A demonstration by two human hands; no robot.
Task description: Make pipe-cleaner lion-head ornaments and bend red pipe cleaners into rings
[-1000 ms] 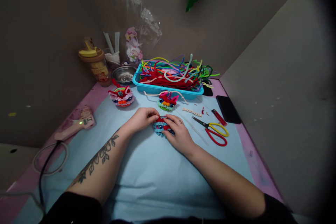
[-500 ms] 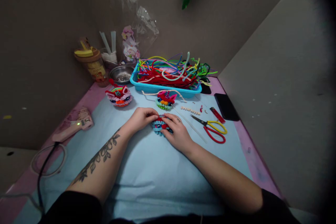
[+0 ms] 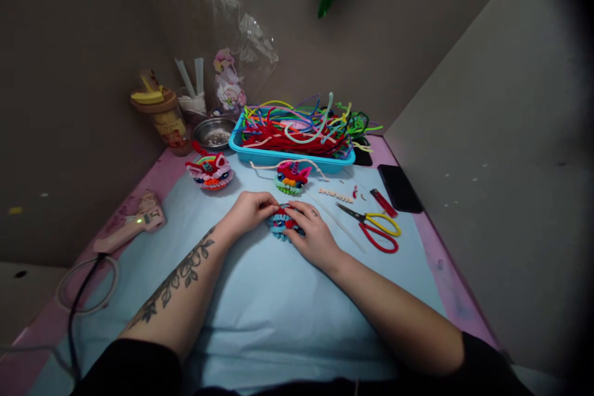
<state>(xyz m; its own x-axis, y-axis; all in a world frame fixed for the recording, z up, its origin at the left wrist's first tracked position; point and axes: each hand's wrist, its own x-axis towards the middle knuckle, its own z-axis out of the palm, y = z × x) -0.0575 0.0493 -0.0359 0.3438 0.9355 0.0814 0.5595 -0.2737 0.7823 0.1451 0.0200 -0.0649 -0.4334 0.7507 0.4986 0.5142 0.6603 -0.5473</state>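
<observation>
At mat (image 3: 264,315) centre, left hand (image 3: 249,210) and right hand (image 3: 316,236), fingers tight on blue figure (image 3: 281,224); scissors (image 3: 378,232) near, tray (image 3: 288,159) apart.

dim, soft-focus view, dark vignette at the right edge

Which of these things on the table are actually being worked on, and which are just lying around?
Being worked on:
- blue pipe-cleaner figure, held between the left hand and the right hand

Lying about:
- tray of pipe cleaners
- scissors
- glue gun
- rainbow figure
- pink-horned figure
- phone
- metal bowl
- lidded cup
</observation>
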